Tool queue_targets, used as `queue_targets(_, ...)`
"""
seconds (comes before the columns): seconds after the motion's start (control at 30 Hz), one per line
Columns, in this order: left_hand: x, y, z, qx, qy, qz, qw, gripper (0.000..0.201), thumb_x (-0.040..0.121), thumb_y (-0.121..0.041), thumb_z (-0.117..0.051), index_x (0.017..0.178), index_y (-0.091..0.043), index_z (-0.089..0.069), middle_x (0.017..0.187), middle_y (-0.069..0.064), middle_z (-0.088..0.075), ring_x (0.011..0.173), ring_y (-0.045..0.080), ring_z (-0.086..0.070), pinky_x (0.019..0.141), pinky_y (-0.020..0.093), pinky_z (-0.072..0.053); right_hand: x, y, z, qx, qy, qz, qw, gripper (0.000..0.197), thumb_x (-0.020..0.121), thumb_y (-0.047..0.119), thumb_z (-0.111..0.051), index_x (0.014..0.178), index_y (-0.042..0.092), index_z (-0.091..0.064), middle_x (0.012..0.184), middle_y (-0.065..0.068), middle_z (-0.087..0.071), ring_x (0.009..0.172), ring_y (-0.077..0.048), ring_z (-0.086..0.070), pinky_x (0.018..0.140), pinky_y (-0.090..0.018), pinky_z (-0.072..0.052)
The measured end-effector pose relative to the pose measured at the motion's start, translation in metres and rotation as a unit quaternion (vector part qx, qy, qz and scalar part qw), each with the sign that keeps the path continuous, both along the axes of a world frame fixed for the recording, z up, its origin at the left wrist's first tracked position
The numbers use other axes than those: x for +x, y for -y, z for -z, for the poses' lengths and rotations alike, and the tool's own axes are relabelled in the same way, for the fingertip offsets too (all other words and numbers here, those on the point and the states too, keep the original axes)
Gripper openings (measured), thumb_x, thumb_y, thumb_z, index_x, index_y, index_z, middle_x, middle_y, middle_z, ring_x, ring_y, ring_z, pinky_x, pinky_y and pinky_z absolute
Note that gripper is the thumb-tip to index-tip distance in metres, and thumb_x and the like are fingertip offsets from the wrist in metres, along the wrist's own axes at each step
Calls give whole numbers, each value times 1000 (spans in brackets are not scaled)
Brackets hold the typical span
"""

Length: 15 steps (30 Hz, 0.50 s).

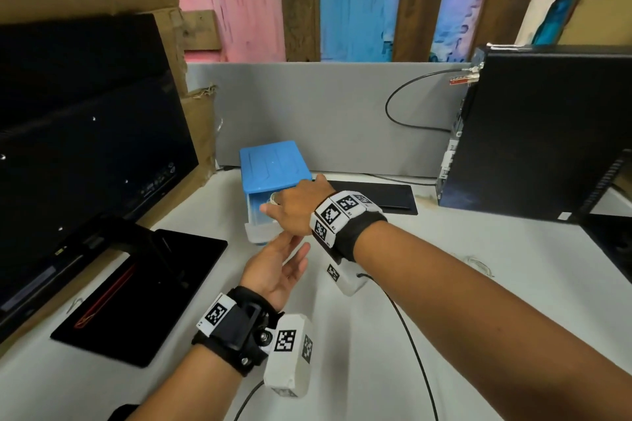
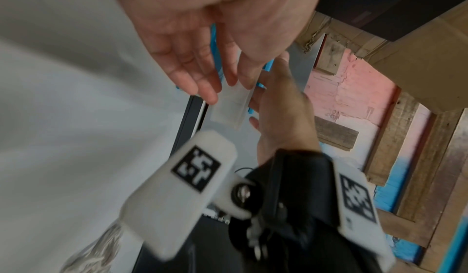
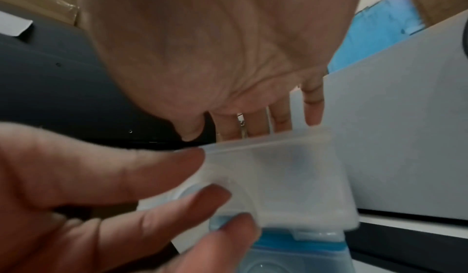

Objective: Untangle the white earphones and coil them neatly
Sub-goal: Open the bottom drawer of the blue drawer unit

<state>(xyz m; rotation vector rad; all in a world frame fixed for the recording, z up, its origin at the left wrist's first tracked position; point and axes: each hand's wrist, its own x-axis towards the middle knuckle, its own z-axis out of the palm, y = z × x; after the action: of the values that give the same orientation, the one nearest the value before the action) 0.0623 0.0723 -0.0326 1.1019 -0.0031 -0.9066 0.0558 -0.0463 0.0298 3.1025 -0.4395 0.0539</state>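
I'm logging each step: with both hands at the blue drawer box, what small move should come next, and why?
Probably reach the right hand deeper into the open translucent drawer of the blue box to feel for the earphones. The left hand waits open at the drawer front, and neither hand holds anything.

L hand (image 1: 273, 268) open, R hand (image 1: 295, 207) open

Left hand (image 2: 222, 17): palm toward camera, fingers (image 2: 200, 81) extended, loosely spread. Right hand (image 2: 281, 107): back visible, reaching over translucent drawer front (image 2: 229, 107); blue box (image 2: 214, 35) edges behind. Black wrist strap (image 2: 298, 187) with white tag-marked blocks. Pale surface (image 2: 76, 97) at left. Motion-blurred.
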Motion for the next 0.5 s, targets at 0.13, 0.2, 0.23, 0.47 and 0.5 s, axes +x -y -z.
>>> queue_targets(0.13,9,11,-7,10,23,-8,1000,26,100,-29,-57,120,-15,-66,106,3,-71,85,13,-66,73,24,-52,3,1,2,23,-24,6,999,68,94,71,-21,124,25,-61,116,-2,-67,112,-27,-55,96,-45,-36)
queue_targets(0.2,15,16,-8,26,32,-15,999,24,100,-29,-56,117,-15,-66,98,3,-70,80,13,-63,72,25,-51,0,-1,-1,36,8,7,999,61,94,69,-30,113,22,-65,103,-3,-68,105,-27,-60,90,-42,-42)
queue_targets(0.23,18,19,-8,36,33,-19,999,24,101,-30,-55,117,-15,-65,98,3,-70,81,14,-63,71,25,-52,-5,-2,-4,41,22,2,999,55,95,66,-36,109,21,-65,95,-2,-66,101,-27,-62,87,-40,-43)
queue_targets(0.47,42,39,-10,29,-32,1,999,48,96,-52,-54,115,-8,-56,100,2,-59,86,17,-63,72,30,-52,-89,39,-12,139,200,15,970,37,94,52,-53,106,21,-71,101,-2,-74,98,-25,-66,87,-40,-53)
queue_targets(0.5,44,42,-9,19,-48,-4,999,50,95,-54,-54,114,-7,-55,101,3,-58,89,17,-63,76,30,-52,-106,53,-11,165,210,51,962,33,94,48,-55,101,21,-71,97,0,-74,95,-24,-67,85,-40,-54)
